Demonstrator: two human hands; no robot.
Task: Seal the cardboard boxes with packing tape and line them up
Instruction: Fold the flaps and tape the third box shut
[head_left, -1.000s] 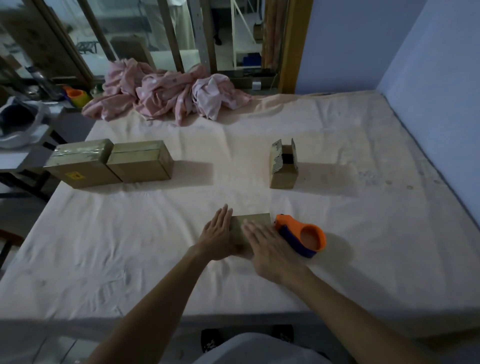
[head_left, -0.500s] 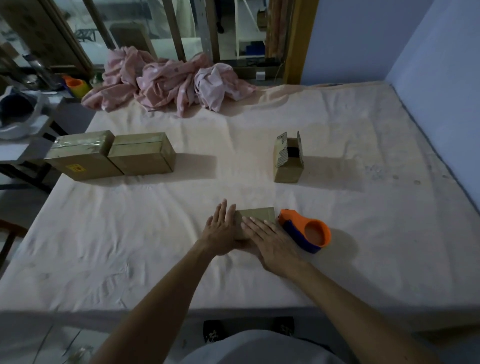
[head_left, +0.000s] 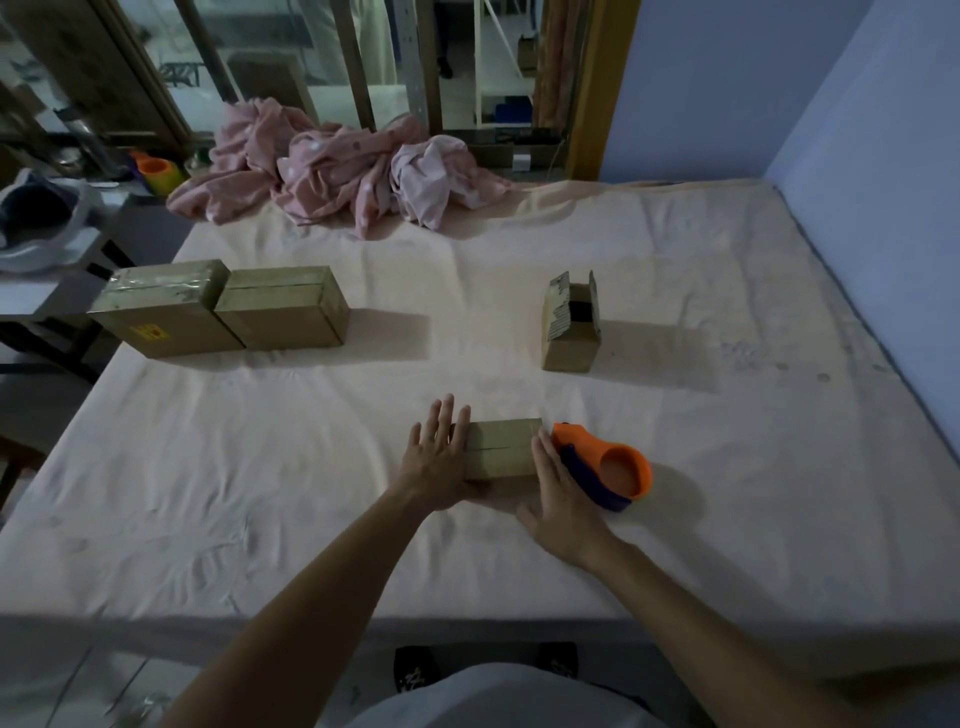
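A small closed cardboard box lies on the sheet in front of me. My left hand rests flat with spread fingers on its left end. My right hand lies flat against its right end, fingers straight. An orange and blue tape dispenser sits just right of the box, touching my right hand's side. Two larger taped boxes stand side by side at the left. A small box with open flaps stands farther back on the right.
The work surface is a mattress with a pale sheet. A pink crumpled cloth lies at its far edge. A blue wall bounds the right side. A side table with a bag stands at the left.
My right hand has slid off the top of the small box to its right end, uncovering the box top. The left hand has stayed on the left end.
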